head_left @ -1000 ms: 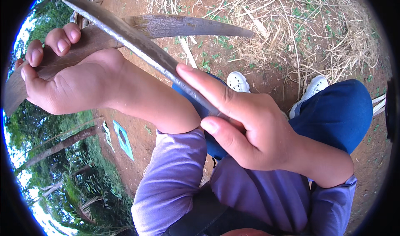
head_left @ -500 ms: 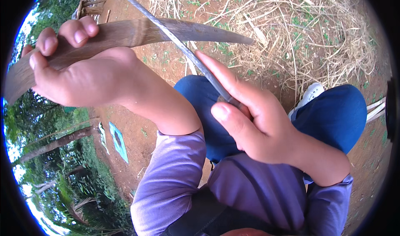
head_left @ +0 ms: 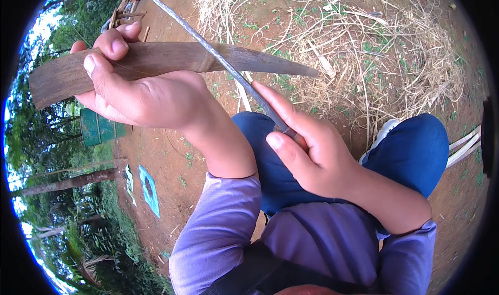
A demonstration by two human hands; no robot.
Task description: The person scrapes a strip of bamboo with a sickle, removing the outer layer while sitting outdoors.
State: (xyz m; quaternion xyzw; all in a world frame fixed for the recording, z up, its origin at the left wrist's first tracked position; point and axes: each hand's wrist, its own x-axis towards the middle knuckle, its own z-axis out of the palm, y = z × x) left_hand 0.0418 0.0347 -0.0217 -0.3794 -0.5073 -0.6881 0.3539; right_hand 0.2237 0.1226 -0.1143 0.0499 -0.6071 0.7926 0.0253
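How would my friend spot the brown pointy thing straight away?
Find the big patch of pale strands at the upper right. To its left, the left hand holds a long brown strip, broad at one end and narrowing to a point. It is wider and browner than the thin grey blade crossing in front of it.

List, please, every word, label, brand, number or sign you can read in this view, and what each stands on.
There is no readable text.
The brown tapering strip in the left hand shows no lettering.
The metal blade in the right hand shows none on its visible edge.
The green drum and light-blue sheet are too small to tell whether they bear marks.
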